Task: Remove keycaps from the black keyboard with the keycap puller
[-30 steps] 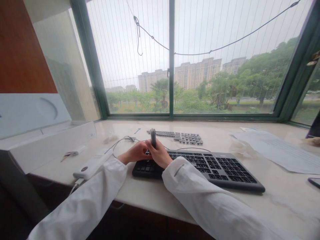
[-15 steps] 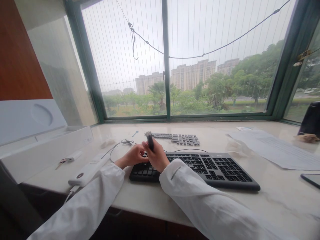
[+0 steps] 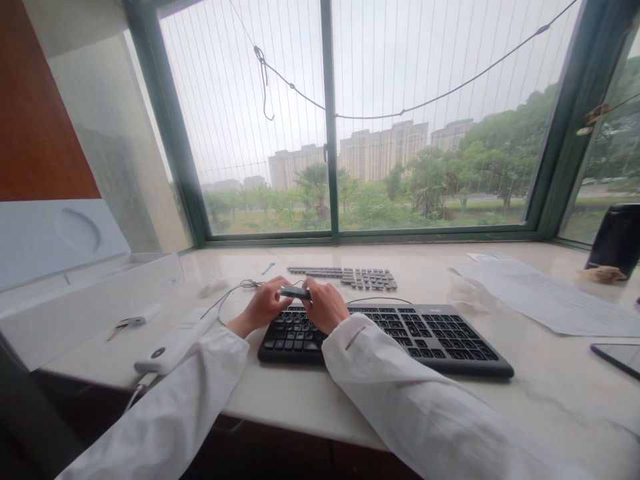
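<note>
Both my hands hover over the left end of a black keyboard [image 3: 400,337] on a pale marble sill. My left hand [image 3: 265,303] and my right hand [image 3: 324,305] pinch the two ends of a small dark elongated piece [image 3: 295,292], held level between them just above the keys. It looks like a long keycap or small tool; I cannot tell which. Behind the keyboard lie rows of loose grey keycaps [image 3: 350,275]. Both arms wear white sleeves.
A white power bank [image 3: 173,340] with a cable lies at the left, beside a white box [image 3: 95,300] with a small key fob [image 3: 133,319]. Paper sheets [image 3: 550,297] lie at the right, a phone [image 3: 617,357] at the right edge, a dark object [image 3: 617,240] by the window.
The dark piece stood upright in my right hand; it is now turned level and held by both hands, lower over the keyboard. The camera view shifted slightly.
</note>
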A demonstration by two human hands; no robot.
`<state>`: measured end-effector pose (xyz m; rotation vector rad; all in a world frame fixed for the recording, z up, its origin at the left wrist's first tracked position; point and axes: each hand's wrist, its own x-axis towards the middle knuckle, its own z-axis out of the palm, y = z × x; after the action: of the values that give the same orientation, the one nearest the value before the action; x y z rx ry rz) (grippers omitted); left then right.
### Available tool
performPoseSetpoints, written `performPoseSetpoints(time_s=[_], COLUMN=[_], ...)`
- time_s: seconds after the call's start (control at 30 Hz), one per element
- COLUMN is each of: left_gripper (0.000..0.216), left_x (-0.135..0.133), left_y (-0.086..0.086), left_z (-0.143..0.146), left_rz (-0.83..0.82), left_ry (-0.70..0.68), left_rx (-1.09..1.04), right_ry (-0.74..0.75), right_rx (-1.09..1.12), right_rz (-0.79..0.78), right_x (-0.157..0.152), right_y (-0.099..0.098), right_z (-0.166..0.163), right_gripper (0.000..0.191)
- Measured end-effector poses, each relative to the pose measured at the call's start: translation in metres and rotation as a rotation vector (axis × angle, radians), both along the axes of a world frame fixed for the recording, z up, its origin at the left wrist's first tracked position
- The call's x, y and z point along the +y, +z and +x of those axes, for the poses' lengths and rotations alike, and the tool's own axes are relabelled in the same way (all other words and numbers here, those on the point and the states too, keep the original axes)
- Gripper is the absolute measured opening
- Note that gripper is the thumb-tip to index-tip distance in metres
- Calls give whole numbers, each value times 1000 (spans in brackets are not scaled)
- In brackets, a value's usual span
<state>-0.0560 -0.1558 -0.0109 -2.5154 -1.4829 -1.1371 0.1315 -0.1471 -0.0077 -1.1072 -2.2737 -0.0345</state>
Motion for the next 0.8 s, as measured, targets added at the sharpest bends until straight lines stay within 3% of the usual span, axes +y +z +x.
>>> performPoseSetpoints(time_s=[0.4, 0.8], left_gripper=[14, 25], left_x=[1, 6], left_y=[0, -6], left_z=[0, -1], left_rz=[-29, -22], left_ry=[-31, 25], left_rx=[27, -30], right_ry=[-20, 54], right_rx=[-15, 289], right_rz=[-60, -246], right_x=[2, 12], right_y=[-1, -8], right_z=[1, -1], right_gripper=[16, 20])
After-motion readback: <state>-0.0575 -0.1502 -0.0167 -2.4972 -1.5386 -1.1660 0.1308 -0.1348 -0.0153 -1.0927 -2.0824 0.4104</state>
